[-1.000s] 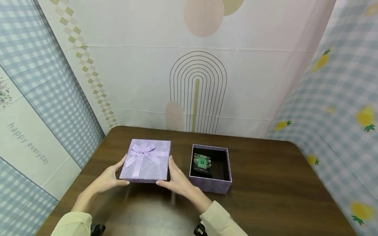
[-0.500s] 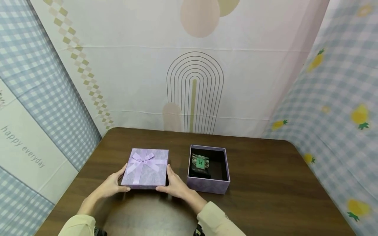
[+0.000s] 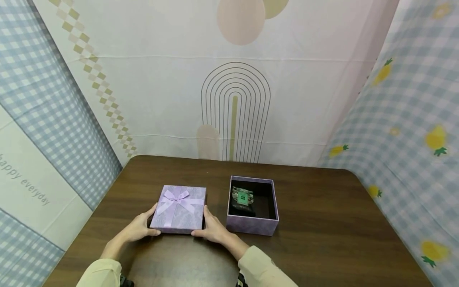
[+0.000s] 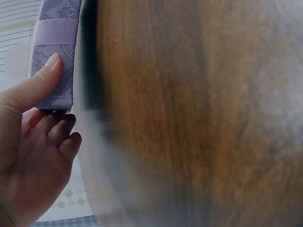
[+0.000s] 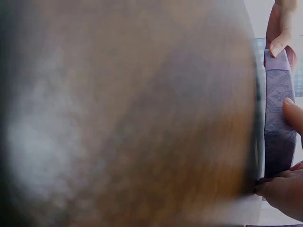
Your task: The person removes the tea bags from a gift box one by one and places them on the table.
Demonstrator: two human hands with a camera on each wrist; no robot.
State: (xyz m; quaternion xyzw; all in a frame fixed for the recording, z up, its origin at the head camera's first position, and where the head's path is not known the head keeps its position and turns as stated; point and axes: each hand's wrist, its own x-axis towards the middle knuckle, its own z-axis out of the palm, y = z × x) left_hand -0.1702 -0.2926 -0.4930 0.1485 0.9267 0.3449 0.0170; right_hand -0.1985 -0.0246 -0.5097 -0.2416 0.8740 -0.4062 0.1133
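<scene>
A square lavender gift box lid with a ribbon bow lies near or on the table, left of the middle. Its left edge is held by my left hand, the thumb on the front side. At the right edge my right hand grips it, thumb also at the front. In the left wrist view the left thumb presses the lid's patterned side, with the other fingers curled near the corner. Both hands appear at the lid in the right wrist view.
To the right stands a lidless purple box with a black inside. A dark packet with a green label sits in its left part. Both rest on a brown wooden table, with patterned cloths hung around it.
Both hands have lowered the lid and brought it nearer to the table's front, keeping their hold on its sides. The box with the packet has stayed in place; the head view has shifted slightly.
</scene>
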